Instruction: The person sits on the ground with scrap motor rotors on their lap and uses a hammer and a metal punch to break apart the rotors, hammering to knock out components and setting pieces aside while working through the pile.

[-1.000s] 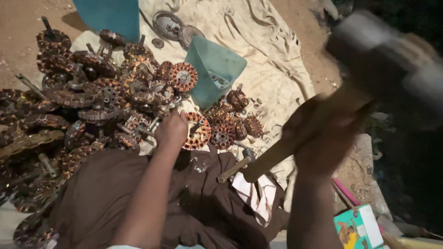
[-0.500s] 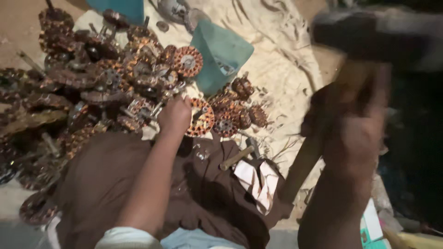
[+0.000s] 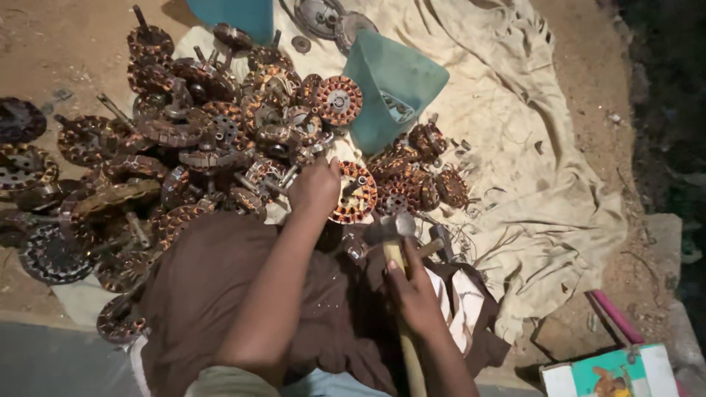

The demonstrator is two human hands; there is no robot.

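So, the left hand (image 3: 315, 187) is seen at the middle of the scene, its fingers curled down over the left edge of a round copper-wound motor stator (image 3: 354, 192) that lies on the pale cloth (image 3: 529, 147). How tightly the stator is gripped cannot be told, since the fingertips are hidden underneath the hand. The right hand (image 3: 413, 290) is wrapped shut around the wooden handle of a hammer (image 3: 397, 254), whose metal head is lowered just near of the stator, about touching its near edge. A big heap of similar stators (image 3: 184, 140) is piled to the left, spilling off the cloth onto the dirt floor, and a smaller cluster (image 3: 419, 173) is sat just right of the held one. A teal plastic container (image 3: 393, 92) is tipped on the cloth at the far side. At the near right corner a small box (image 3: 610, 371) is seen, white and teal with a picture on top, and a pink stick (image 3: 614, 316) lies just beyond it.
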